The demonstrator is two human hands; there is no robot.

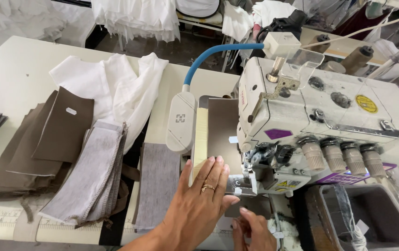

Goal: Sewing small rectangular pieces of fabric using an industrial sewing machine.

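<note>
Brown cloth, a flat smooth piece (222, 135), lies on the bed of the big white sewing machine (329, 121), and it runs under my hands toward the needle part (255, 160). My left hand (199, 204) lies flat on it with the fingers spread out, not gripping, just pressing down. My right hand (253, 230) is lower, near the front edge, and its fingers are curled as if they pinch the cloth edge, but I cannot tell if that grip is really closed. My left fingertips (218, 162) are very close to the needle part, so I think they could get poked if they slide any nearer. If I press harder on one side, the cloth could turn and the seam could go crooked. If my right hand lets go, the edge might fold over and get sewn double. Beside me on the pale counter (18, 79) sit a stack of brown cloth pieces (41, 148) and grey cloth strips (97, 172), well apart from the machine.
</note>
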